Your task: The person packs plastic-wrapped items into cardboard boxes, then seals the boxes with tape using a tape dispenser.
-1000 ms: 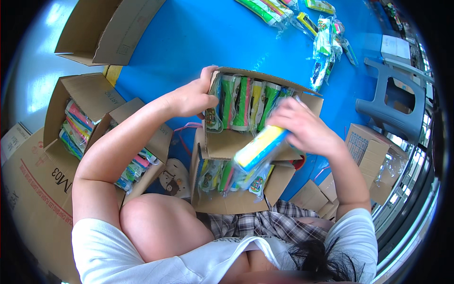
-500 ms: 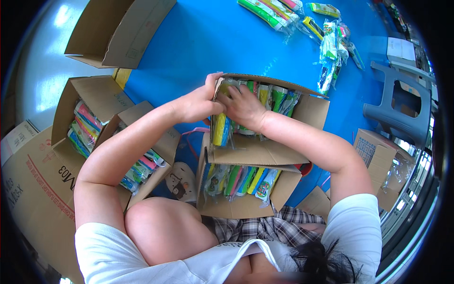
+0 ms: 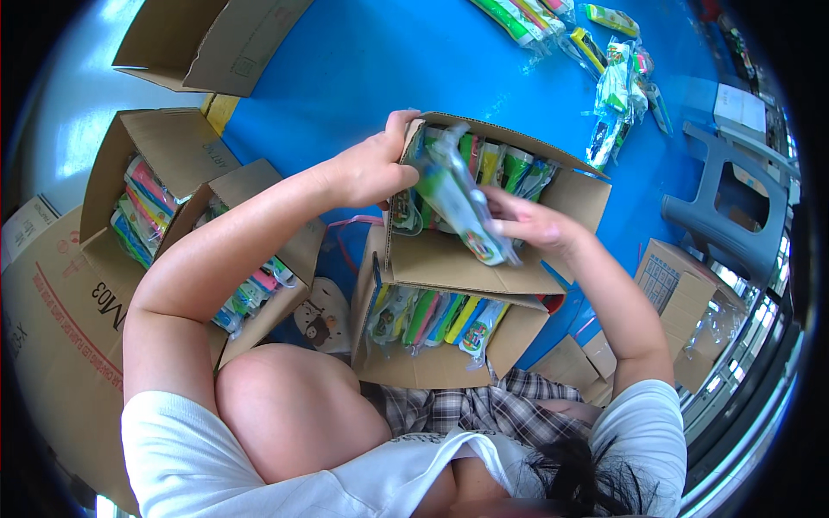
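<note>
My left hand [image 3: 371, 170] is closed round the left edge of an open cardboard box [image 3: 484, 262], thumb outside and fingertips partly hidden. Over this box, my right hand [image 3: 537, 223] pinches a clear-bagged green and white pack [image 3: 462, 210], tilted and smeared by motion. Inside stand several bagged packs [image 3: 490, 166] in green, yellow and white, side by side. Directly nearer to me, a second open box [image 3: 419, 369] holds a row of similar bagged packs [image 3: 432, 319] in green, pink, blue and yellow.
At the left, two open cartons [image 3: 177, 147] hold more bagged packs [image 3: 142, 211]. An open box [image 3: 233, 52] stands far left. Loose bagged packs [image 3: 613, 78] lie on the blue floor [image 3: 371, 78] at the far right. A grey plastic stool [image 3: 734, 198] and another carton [image 3: 682, 293] stand right.
My right hand has come up out of the box and back to the right, now with a bagged green and white pack. My left hand still grips the box edge.
</note>
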`<state>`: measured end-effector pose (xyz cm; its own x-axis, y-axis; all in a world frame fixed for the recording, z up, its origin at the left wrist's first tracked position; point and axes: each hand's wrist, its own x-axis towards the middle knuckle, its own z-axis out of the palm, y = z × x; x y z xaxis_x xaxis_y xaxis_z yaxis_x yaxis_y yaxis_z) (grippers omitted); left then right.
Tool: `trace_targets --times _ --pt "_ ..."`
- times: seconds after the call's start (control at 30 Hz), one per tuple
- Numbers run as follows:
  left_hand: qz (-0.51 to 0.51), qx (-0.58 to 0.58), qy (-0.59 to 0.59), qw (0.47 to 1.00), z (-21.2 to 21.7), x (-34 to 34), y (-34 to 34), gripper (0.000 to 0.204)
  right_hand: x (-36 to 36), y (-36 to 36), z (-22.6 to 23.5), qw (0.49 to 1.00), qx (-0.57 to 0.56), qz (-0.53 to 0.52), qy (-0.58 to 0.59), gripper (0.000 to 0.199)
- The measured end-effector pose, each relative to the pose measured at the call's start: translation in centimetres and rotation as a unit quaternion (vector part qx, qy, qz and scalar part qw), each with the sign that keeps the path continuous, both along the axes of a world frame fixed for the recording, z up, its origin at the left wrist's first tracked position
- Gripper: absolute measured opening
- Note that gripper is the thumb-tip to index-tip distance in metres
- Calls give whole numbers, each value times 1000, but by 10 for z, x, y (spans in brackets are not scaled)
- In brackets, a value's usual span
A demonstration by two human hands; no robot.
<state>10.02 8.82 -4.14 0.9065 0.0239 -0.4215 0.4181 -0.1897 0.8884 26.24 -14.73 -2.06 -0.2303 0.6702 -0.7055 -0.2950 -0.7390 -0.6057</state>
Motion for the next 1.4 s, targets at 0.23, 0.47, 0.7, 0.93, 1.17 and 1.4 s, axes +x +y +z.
trace_targets --times 0.23,0.47,0.7,0.93,1.17,1.4 --pt "1 -108 121 987 30 3 5 74 -53 17 -28 961 -59 54 -264 64" --pt "-1 -91 144 985 45 8 4 76 -116 53 -30 922 18 -207 -328 36" --pt "11 -71 74 995 15 2 -3 83 -93 88 -38 840 -87 249 -474 55" --pt "0 -18 66 998 10 6 -8 81 -54 105 -24 899 -135 339 -241 52" --pt "20 19 65 998 19 0 -11 77 114 162 28 794 133 -9 -593 39" --pt "75 277 -187 939 26 -4 -16 64 174 175 -106 508 -15 180 -842 61"
